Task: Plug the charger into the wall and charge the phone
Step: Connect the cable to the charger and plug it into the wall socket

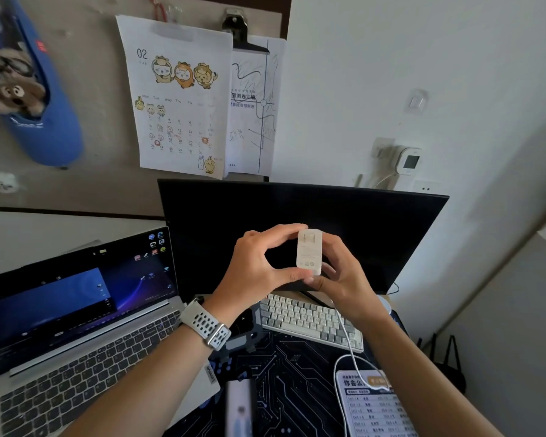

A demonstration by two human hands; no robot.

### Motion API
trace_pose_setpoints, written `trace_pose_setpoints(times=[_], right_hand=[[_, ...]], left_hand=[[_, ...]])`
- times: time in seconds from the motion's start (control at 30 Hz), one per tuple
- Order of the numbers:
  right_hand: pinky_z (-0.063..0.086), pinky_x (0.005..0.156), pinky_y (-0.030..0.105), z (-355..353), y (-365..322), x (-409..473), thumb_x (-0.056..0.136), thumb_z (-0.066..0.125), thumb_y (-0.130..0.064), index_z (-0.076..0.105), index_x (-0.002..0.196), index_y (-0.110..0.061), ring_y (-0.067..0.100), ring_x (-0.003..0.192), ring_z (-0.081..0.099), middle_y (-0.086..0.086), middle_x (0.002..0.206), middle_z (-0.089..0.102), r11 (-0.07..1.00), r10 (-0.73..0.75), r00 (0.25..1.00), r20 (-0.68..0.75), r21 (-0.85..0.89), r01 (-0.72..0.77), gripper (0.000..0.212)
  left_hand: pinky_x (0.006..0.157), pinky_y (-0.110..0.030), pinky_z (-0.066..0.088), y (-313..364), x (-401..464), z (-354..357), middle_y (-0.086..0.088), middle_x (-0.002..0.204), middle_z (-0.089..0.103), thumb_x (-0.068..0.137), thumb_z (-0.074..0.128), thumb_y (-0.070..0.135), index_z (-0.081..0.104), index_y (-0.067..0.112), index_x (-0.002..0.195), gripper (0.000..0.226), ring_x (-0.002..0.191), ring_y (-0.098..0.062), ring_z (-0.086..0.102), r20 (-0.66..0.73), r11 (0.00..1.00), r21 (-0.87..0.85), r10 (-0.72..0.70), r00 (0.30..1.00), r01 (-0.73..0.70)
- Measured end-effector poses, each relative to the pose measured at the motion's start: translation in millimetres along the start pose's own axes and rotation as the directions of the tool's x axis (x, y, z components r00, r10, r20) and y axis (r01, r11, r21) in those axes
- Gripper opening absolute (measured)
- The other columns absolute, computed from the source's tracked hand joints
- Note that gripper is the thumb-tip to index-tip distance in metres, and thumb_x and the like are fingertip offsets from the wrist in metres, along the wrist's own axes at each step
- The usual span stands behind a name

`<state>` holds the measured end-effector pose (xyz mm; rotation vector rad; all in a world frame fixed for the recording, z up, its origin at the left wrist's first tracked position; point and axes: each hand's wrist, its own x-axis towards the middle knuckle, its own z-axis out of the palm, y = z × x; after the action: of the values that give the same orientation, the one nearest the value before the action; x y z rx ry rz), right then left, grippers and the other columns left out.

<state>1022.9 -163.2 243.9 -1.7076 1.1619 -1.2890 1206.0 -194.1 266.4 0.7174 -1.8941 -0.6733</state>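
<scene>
Hands first: your left hand (259, 266) and your right hand (338, 279) both pinch the white charger (309, 252) in the middle of the frame, the left with thumb under and fingers over, the right wrapped behind it. The prongs look folded flat against its face near the top, so I think the step now is to flip them out; hold the body firm with the right hand and lift them with a left fingertip, not by twisting. A white cable (349, 342) hangs from under the right hand toward the lower right, so keep it slack. The phone (240, 408), blurred, lies at the bottom centre on the dark desk mat (297, 373). A laptop (76, 326) stands open at the lower left, a keyboard (309, 320) sits below your hands, and a dark monitor (297, 216) is behind them. Farther, at the right on the white wall, a free socket (426, 187) shows just above the monitor edge, below a small white device (407, 160) already plugged in. A calendar (177, 99) hangs at the upper centre.
</scene>
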Motion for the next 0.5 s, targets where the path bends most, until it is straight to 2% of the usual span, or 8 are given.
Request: trace_pose_setpoints(times=[0.1, 0.2, 0.3, 0.4, 0.5], right_hand=[[0.045, 0.099, 0.034, -2.3, -2.4, 0.1, 0.077, 0.078, -0.026, 0.049, 0.124, -0.039, 0.008, 0.122, 0.054, -0.016, 0.123, 0.061, 0.998, -0.029, 0.993, -0.111, -0.061, 0.022, 0.057], [0.048, 0.089, 0.014, -0.9, -12.4, 1.3, 0.074, 0.081, -0.025, 0.05, 0.117, -0.046, -0.002, 0.114, 0.055, -0.025, 0.115, 0.06, 0.991, -0.061, 0.957, -0.282, -0.13, 0.025, 0.057], [0.048, 0.082, 0.007, 4.5, -20.1, 1.6, 0.072, 0.081, -0.032, 0.049, 0.113, -0.042, -0.005, 0.107, 0.056, -0.023, 0.112, 0.06, 0.973, -0.103, 0.911, -0.399, -0.229, 0.01, 0.053], [0.047, 0.081, 0.004, 0.7, -24.7, -1.1, 0.073, 0.08, -0.034, 0.049, 0.113, -0.037, -0.006, 0.104, 0.057, -0.02, 0.112, 0.06, 0.966, -0.106, 0.907, -0.407, -0.257, -0.003, 0.051], [0.053, 0.085, 0.017, -19.5, -31.5, -4.7, 0.086, 0.068, -0.022, 0.055, 0.119, -0.03, 0.003, 0.108, 0.059, -0.011, 0.114, 0.063, 0.984, -0.084, 0.941, -0.327, -0.174, 0.028, 0.036]], left_hand=[[0.096, -0.016, 0.044, 3.6, 2.2, 7.4, 0.012, 0.123, 0.062, 0.078, 0.076, 0.03, 0.056, 0.021, 0.13, 0.057, 0.115, 0.003, 0.057, -0.008, 0.992, -0.126, -0.03, 1.0, 0.029], [0.088, -0.015, 0.049, 10.8, 3.5, 20.0, 0.012, 0.116, 0.066, 0.087, 0.066, 0.025, 0.056, 0.022, 0.127, 0.041, 0.11, 0.001, 0.061, -0.035, 0.955, -0.286, -0.092, 0.995, 0.078], [0.08, -0.015, 0.051, 16.7, 7.8, 32.7, 0.009, 0.106, 0.073, 0.085, 0.069, 0.026, 0.064, 0.024, 0.116, 0.032, 0.102, -0.004, 0.067, -0.071, 0.896, -0.427, -0.171, 0.983, 0.125], [0.076, -0.016, 0.053, 20.0, 15.3, 40.6, 0.005, 0.096, 0.075, 0.082, 0.07, 0.02, 0.066, 0.028, 0.103, 0.022, 0.094, -0.005, 0.069, -0.125, 0.864, -0.483, -0.233, 0.964, 0.146], [0.074, -0.017, 0.052, 20.7, 23.3, 46.7, 0.003, 0.094, 0.074, 0.086, 0.067, 0.016, 0.065, 0.03, 0.099, 0.019, 0.091, -0.005, 0.069, -0.112, 0.844, -0.506, -0.27, 0.956, 0.179]])
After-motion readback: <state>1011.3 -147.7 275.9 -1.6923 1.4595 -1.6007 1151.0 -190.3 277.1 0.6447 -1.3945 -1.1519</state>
